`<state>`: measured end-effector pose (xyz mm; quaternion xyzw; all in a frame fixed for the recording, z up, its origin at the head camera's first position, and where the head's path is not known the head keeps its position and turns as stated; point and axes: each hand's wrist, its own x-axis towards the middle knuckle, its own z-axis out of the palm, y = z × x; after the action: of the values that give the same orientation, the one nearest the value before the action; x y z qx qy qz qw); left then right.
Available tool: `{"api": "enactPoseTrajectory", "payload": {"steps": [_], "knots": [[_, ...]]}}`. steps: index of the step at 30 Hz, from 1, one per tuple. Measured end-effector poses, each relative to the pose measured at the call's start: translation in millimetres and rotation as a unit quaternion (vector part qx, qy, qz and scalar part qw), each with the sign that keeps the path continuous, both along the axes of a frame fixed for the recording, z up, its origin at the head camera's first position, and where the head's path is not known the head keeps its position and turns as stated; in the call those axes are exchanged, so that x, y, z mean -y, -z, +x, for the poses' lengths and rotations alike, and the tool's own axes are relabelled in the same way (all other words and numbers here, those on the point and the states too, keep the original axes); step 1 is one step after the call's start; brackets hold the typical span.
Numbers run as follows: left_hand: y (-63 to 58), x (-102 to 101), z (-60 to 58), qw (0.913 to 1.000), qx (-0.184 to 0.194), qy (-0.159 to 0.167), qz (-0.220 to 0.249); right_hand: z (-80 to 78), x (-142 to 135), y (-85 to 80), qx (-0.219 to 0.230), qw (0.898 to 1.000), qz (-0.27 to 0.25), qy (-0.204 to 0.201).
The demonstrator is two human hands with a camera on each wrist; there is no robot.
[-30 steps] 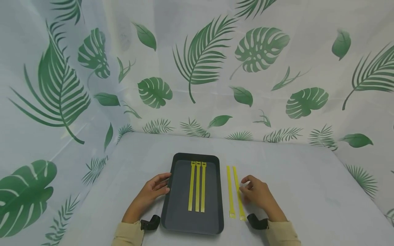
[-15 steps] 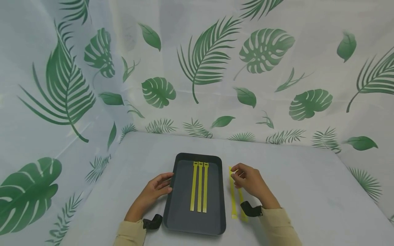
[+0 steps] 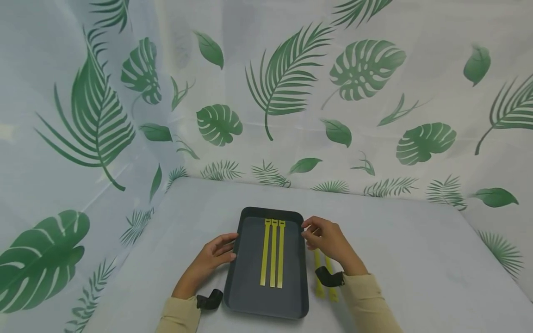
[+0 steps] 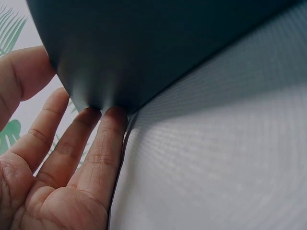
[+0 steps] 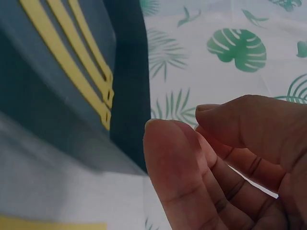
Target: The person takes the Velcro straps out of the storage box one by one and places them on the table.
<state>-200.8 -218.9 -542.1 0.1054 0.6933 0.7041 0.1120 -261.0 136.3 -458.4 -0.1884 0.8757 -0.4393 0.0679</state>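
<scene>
Head | smooth rectangular tray (image 3: 247, 273) | flat straps (image 3: 273, 254) | left fingers (image 3: 225, 238) spread | right fingers (image 3: 314, 221) loosely curved

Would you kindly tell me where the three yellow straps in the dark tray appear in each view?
Head: the three yellow straps lie below the picture's centre.
Left wrist: not in this picture.
Right wrist: upper left.
Shared landmark: the dark tray, at the top in the left wrist view, upper left in the right.

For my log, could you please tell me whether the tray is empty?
The tray is not empty: the head view shows three yellow straps lying side by side inside it.
</scene>
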Motion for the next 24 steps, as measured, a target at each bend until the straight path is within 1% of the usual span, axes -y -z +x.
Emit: {"api": "enactPoseTrajectory", "payload": {"steps": [4,9,12,17,21,24], "knots": [[-0.1,0,0.0,1.0000,-0.005,0.004,-0.001,-3.5,6,1.1,-0.001,1.000,-0.013,-0.017],[-0.5,-1,0.2,1.0000,-0.004,0.002,-0.001,-8.9,13,2.8,0.016,0.997,-0.055,-0.058],[-0.6,0,0.6,1.0000,-0.003,0.000,-0.001,-12.1,17,3.7,0.026,0.993,-0.073,-0.083],[-0.4,-1,0.7,1.0000,0.000,-0.005,-0.004,-19.1,27,4.8,0.051,0.987,-0.096,-0.114],[-0.7,-1,0.7,1.0000,0.002,-0.006,-0.006,-26.8,36,8.9,0.080,0.982,-0.104,-0.139],[-1.3,-2,0.9,1.0000,0.003,-0.005,-0.007,-32.1,41,12.0,0.090,0.977,-0.101,-0.165]]}}
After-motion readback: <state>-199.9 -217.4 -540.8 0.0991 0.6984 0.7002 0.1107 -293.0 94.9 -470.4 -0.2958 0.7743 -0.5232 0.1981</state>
